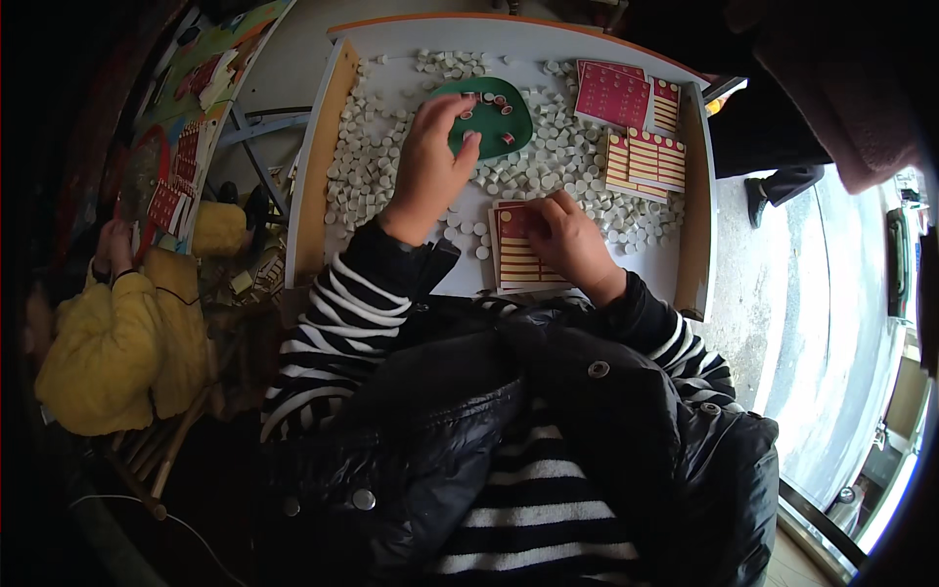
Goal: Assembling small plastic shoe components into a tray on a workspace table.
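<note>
My left hand [428,166] hovers at the left edge of a green rounded tray [515,110], its thumb and fingers apart with nothing seen between them. Several small red-and-white round pieces [500,101] lie in the tray. Closer to me, my right hand [575,245] rests over a red card with rows of cream strips and round spots [518,256], which lies on at least one other card. Its fingers are curled and pressed together at the card's upper right; what they hold, if anything, is hidden.
Many small white caps [367,166] cover the shallow white box [469,31] with wooden sides. More cards [646,161] and a dark red sheet [611,93] lie at its far right. To my left, a person in yellow [108,352] works at another table with red cards [171,205].
</note>
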